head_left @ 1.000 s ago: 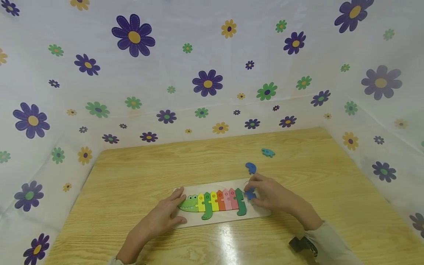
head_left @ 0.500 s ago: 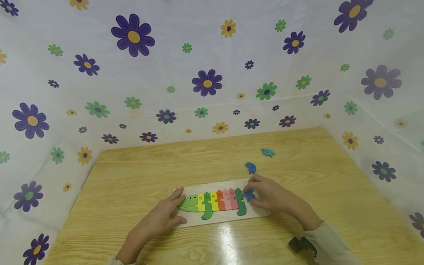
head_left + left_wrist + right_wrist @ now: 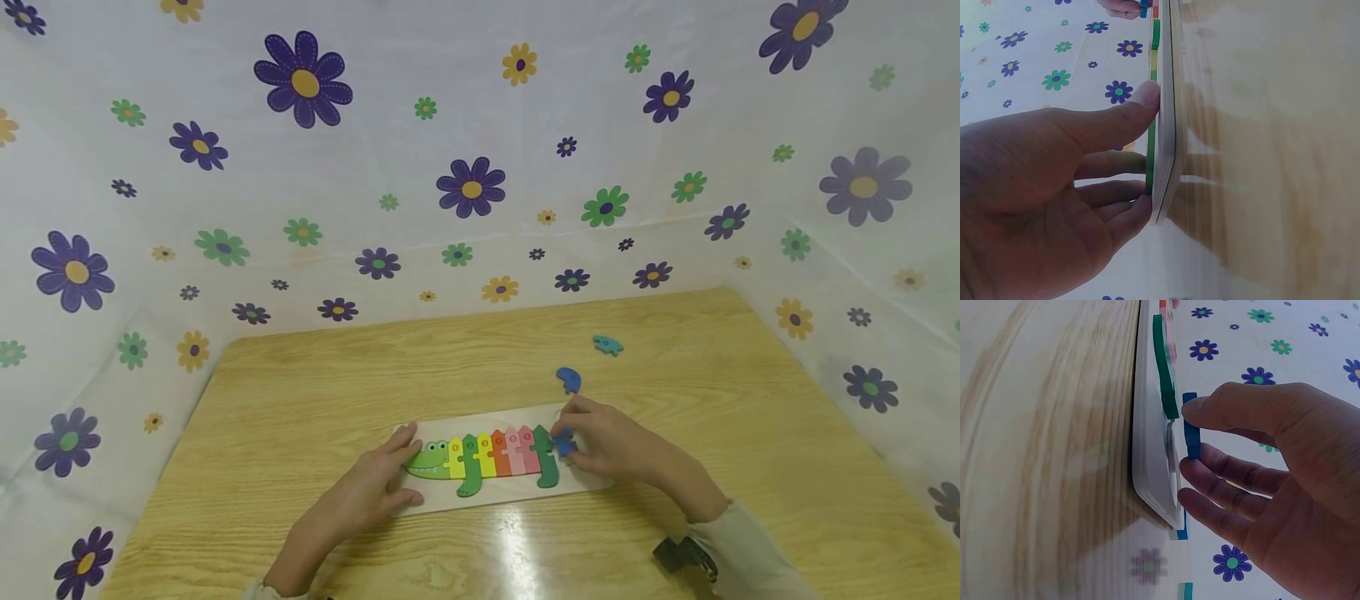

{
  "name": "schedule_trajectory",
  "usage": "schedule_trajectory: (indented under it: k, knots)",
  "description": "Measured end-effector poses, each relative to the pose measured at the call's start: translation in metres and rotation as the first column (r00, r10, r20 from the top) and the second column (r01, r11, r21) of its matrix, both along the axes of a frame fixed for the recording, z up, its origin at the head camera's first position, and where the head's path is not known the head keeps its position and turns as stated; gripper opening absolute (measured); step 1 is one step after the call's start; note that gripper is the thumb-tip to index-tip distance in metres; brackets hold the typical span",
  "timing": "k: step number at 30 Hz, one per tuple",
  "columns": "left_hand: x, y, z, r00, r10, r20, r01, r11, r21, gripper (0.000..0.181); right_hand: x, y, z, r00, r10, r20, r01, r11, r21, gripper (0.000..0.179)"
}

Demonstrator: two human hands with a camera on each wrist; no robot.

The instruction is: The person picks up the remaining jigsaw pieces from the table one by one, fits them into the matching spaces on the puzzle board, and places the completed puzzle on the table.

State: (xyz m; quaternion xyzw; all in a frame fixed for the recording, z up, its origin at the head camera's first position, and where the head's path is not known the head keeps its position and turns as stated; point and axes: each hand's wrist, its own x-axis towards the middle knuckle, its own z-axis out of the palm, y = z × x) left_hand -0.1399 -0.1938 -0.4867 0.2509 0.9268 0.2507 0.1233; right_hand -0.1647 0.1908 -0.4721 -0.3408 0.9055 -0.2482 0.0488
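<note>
A pale wooden puzzle board [image 3: 510, 496] lies flat on the table, bearing a row of coloured crocodile pieces [image 3: 484, 457] from a green head to a dark green leg. My left hand [image 3: 369, 482] rests on the board's left end, thumb [image 3: 1145, 94] and fingertips touching it beside the head. At the other end, my right hand [image 3: 617, 439] pinches a blue puzzle piece [image 3: 566, 442] between thumb and fingers. In the right wrist view this piece [image 3: 1192, 439] stands slightly off the board, beside the dark green leg [image 3: 1164, 369]. The fingers partly hide the piece in the head view.
Beyond the board's right end lie a curved blue puzzle piece [image 3: 569, 380] and, farther back, a teal piece [image 3: 607, 345]. A flowered cloth [image 3: 405, 225] encloses the wooden table [image 3: 360, 367] at the back and sides. A black strap [image 3: 686, 557] is at the right wrist.
The right hand and its blue puzzle piece have shifted very slightly left, toward the dark green leg. The left hand and the board have stayed in place.
</note>
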Motion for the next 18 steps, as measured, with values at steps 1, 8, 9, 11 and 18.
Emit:
schedule_trajectory:
  k: [1, 8, 9, 11, 18]
  knots:
    - [0.0002, 0.0004, 0.0004, 1.000, 0.002, 0.002, -0.002, 1.000, -0.002, 0.074, 0.0000, 0.0001, -0.0003, 1.000, 0.002, 0.002, -0.002, 1.000, 0.000, 0.025]
    - [0.0003, 0.0012, 0.0005, 1.000, 0.007, -0.001, -0.007, 1.000, -0.009, 0.073, -0.0008, 0.0006, -0.0029, 1.000, 0.006, 0.016, -0.006, 1.000, -0.001, 0.026]
    - [0.0003, 0.0012, 0.0005, 1.000, 0.006, -0.003, -0.006, 1.000, -0.012, 0.073, -0.0010, 0.0006, -0.0035, 1.000, 0.007, 0.016, -0.007, 1.000, -0.002, 0.026]
    - [0.0001, 0.0013, 0.0005, 1.000, 0.006, -0.002, -0.006, 1.000, -0.012, 0.072, -0.0012, 0.0006, -0.0043, 1.000, 0.011, 0.011, -0.011, 1.000, -0.002, 0.027]
    - [-0.0004, 0.0020, 0.0009, 1.000, 0.009, 0.006, -0.009, 1.000, -0.011, 0.073, -0.0008, 0.0001, -0.0044, 1.000, 0.018, 0.017, -0.018, 1.000, -0.007, 0.027]
